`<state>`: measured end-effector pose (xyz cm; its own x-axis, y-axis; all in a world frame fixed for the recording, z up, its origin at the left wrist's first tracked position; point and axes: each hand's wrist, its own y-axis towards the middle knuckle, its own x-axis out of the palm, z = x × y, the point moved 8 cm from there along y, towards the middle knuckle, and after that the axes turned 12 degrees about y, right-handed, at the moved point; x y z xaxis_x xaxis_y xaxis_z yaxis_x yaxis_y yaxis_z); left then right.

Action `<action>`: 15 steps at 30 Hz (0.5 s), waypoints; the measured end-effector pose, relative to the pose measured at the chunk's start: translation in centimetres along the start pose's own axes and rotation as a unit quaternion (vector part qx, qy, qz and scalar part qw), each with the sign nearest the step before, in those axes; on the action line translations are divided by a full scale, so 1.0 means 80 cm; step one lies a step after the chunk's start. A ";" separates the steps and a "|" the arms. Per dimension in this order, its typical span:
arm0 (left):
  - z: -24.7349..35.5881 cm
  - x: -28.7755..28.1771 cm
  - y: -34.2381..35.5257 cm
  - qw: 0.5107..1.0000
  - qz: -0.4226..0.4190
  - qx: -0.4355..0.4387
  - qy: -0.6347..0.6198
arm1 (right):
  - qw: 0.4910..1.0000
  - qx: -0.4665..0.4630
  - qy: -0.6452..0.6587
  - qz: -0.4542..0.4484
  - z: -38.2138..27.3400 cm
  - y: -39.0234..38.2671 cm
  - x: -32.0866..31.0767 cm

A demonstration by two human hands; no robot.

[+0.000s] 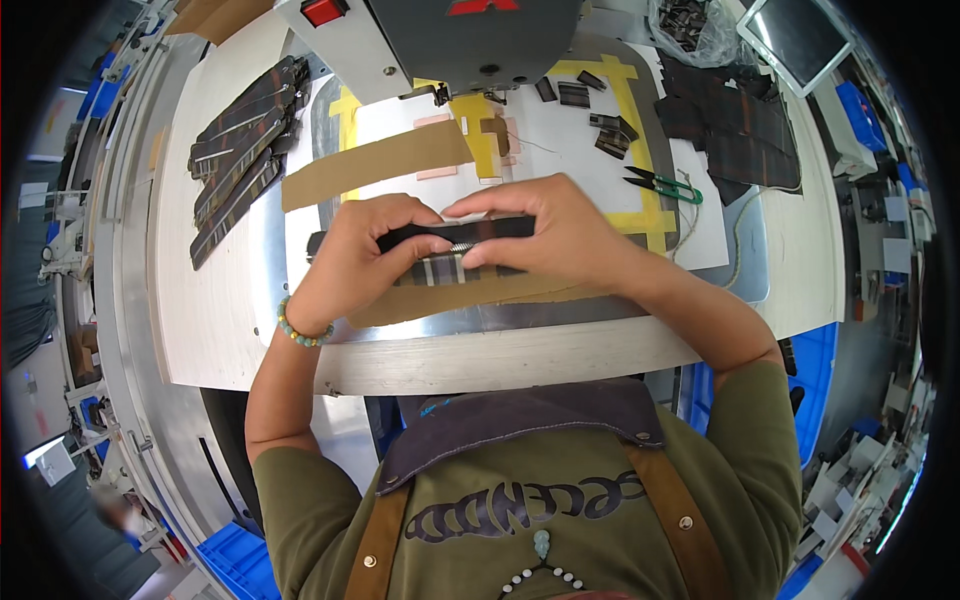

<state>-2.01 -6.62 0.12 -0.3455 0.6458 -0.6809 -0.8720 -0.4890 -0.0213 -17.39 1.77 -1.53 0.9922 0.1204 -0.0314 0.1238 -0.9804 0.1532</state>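
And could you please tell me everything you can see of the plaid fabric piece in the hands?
The plaid fabric piece looks like dark woven cloth, with pale and brown stripes on its lower part and a black band above. It appears folded and runs left to right. The left hand and right hand pinch it between thumbs and fingers, hiding parts. A brown cardboard-like strip shows below it; whether they touch is unclear.

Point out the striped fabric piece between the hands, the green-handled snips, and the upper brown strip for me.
Striped fabric piece [443, 271]: head view, on its striped near face.
Green-handled snips [656, 184]: head view, where blades meet handles.
Upper brown strip [375, 166]: head view, middle of its flat face.
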 end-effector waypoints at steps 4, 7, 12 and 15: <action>0.004 -0.002 0.003 1.000 -0.001 0.017 0.017 | 0.997 0.061 0.045 0.022 0.003 0.005 0.009; -0.003 -0.032 0.004 0.997 0.038 0.028 0.059 | 0.997 0.082 0.011 -0.001 -0.004 0.007 -0.008; -0.077 -0.094 0.019 0.990 0.064 -0.074 0.101 | 0.953 0.005 -0.296 0.065 0.011 0.012 -0.109; -0.114 -0.085 0.035 0.992 -0.014 -0.122 -0.002 | 0.910 -0.017 -0.414 0.020 0.038 0.023 -0.122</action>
<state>1.08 -17.72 -1.99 -0.3253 0.6632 -0.6741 -0.7719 -0.5980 -0.2159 -26.91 -1.66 -3.99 0.6482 -0.0869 -0.7565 0.1025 -0.9745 0.1998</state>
